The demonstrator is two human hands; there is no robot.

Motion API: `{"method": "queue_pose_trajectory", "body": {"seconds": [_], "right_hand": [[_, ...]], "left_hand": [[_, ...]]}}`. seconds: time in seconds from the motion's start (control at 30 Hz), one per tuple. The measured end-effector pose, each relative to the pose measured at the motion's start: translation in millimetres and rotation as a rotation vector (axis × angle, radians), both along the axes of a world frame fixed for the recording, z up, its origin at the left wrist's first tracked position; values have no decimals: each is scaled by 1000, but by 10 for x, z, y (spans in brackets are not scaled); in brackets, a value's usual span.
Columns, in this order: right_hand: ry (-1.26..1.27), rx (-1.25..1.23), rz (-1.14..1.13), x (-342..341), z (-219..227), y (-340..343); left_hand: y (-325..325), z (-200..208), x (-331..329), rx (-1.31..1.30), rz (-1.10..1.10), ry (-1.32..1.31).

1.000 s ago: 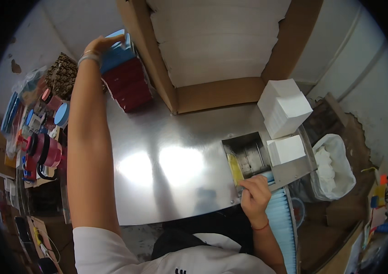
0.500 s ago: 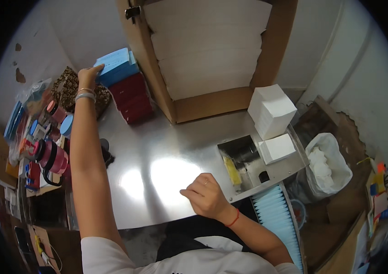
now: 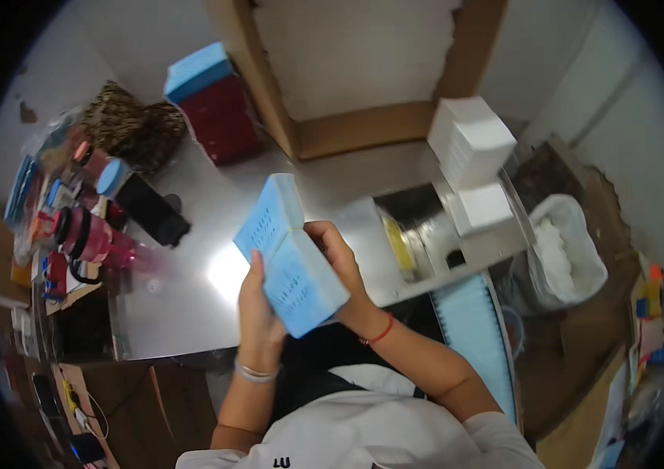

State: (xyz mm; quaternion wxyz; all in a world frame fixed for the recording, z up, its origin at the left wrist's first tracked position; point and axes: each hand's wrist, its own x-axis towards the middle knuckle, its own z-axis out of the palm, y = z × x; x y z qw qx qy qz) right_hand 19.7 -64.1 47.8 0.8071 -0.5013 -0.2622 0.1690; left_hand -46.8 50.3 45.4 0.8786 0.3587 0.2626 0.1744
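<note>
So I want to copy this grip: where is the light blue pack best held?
By its two long side edges, probably. The light blue pack is a flat slab tilted up off the table; the left hand takes its lower left edge, the right hand its right edge.

Hands: two, the left hand (image 3: pixel 258 309) and the right hand (image 3: pixel 341 262), both on one blue box (image 3: pixel 294 262).
Blue boxes: two in all; the second blue box (image 3: pixel 195 70) lies on the red box.
Red boxes: one red box (image 3: pixel 221 117).
White box stacks: two, a tall stack (image 3: pixel 470 141) and a low stack (image 3: pixel 484 209).
Cardboard boxes: one open cardboard box (image 3: pixel 363 129).
Metal trays: one metal tray (image 3: pixel 418 234).
White bags: one white bag (image 3: pixel 566 250).
Desks: one desk (image 3: pixel 191 273).
</note>
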Motion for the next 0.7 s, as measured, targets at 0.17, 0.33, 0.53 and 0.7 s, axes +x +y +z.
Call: {"method": "queue_pose_trajectory", "body": {"seconds": [0.17,0.33,0.53,0.7], "right_hand": [[-171,-241,-423,-458,-90,-635],[-708,-437,-507,-547,16,-1440],[-342,-449,-637,-879,62,-2047],[-139,-480,-600,-800,262,-2532]], "left_hand": [[-711,-486,-81,46,-311,-134],[-1342,-600,-129,120,-479,-185],[-2075,-502,110,-172,-1027,-160],[-2419,-394,240,-399,-1298,-92]]}}
